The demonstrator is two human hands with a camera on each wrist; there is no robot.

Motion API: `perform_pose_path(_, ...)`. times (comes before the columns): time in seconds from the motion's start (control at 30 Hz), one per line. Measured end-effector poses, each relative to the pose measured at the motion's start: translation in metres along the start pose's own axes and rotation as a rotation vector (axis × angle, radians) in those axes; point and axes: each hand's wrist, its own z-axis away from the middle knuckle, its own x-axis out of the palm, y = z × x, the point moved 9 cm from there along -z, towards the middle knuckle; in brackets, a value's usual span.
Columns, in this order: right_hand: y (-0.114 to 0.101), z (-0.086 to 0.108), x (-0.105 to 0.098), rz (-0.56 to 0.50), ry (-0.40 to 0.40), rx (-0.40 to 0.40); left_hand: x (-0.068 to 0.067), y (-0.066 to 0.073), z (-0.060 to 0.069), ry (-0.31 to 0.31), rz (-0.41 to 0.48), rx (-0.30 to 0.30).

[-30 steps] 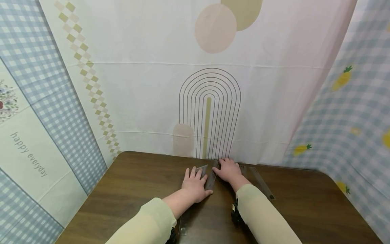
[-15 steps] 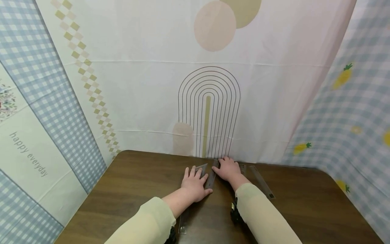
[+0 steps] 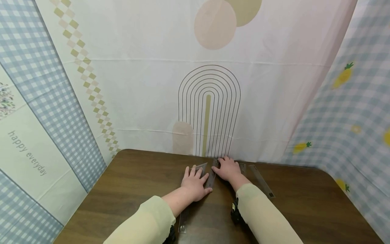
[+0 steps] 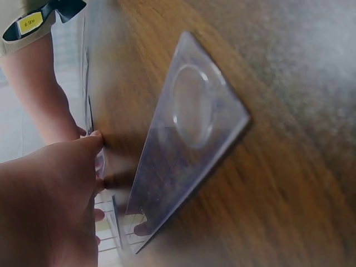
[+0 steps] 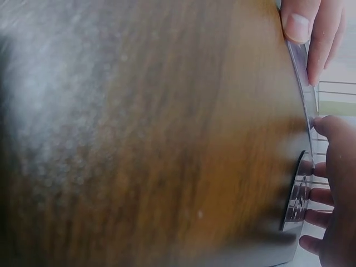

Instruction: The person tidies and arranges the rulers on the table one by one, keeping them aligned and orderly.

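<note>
Between the hands, near the table's back edge, lies a clear ruler (image 3: 210,181). My left hand (image 3: 195,185) rests with spread fingers on a clear triangle (image 3: 203,166), its thumb touching the ruler's near end; the forearm covers part of the triangle. In the left wrist view the triangle (image 4: 161,178) shows an oval hole beside the hand (image 4: 50,194). My right hand (image 3: 228,169) lies palm down, its thumb on the ruler's far part. In the right wrist view a clear curved piece (image 5: 297,194) lies by the right fingers (image 5: 318,196).
Right of the right hand, a second clear ruler (image 3: 262,182) lies slanted on the brown wooden table (image 3: 137,183). A small clear piece (image 3: 242,167) shows just beside that hand. A printed cloth (image 3: 146,95) hangs behind the table, with checked cloth at both sides.
The head view has tilted down very slightly. Both hands and the clear pieces hold nearly the same places.
</note>
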Motion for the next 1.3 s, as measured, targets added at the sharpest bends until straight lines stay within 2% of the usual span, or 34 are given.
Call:
perform_pose_path(0.63,0.0021,-0.0015,0.0008,-0.017,-0.009,0.016,-0.0026,0.0022,0.0005,0.003,-0.012,0.009)
perform_pose_path(1.3,0.0043,-0.0056,-0.0005,-0.089,-0.007,0.031,0.0033,0.0032,-0.0004,-0.021,-0.036,-0.006)
